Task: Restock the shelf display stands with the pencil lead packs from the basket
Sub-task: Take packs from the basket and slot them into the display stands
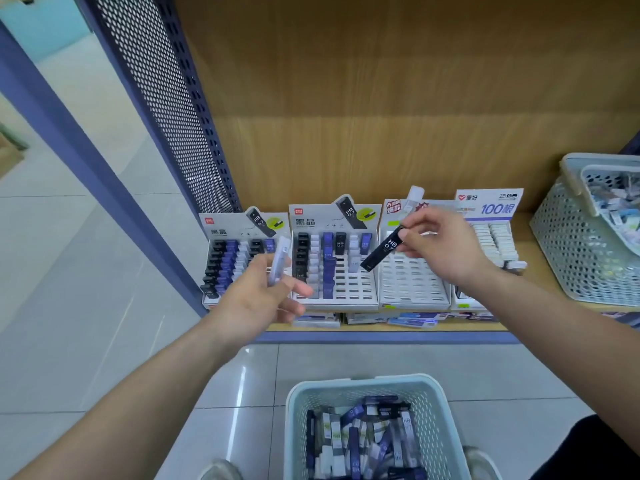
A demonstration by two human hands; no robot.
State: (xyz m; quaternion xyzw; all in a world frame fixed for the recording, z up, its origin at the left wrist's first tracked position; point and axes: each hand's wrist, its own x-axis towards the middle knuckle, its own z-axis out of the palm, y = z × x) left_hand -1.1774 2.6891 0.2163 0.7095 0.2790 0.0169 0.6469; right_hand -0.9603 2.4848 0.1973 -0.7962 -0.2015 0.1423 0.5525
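My right hand (440,247) pinches a black HB 0.7 lead pack (382,249) by its top end, tilted over the gap between the second display stand (334,254) and the third stand (412,271). A pale, translucent lead pack (278,259) stands upright in the grip of my left hand (266,296), in front of the first stand (239,261). The first stand is nearly full of black, blue and white packs. The second is about half filled, and the third shows mostly bare slots. On the floor below, a light basket (374,386) holds several loose packs.
A fourth stand (491,233) with white packs sits at the right on the wooden shelf. A second mesh basket (571,244) of stationery stands at the shelf's far right. Flat packs (408,320) lie along the shelf's front edge. A perforated blue side panel (166,98) bounds the left.
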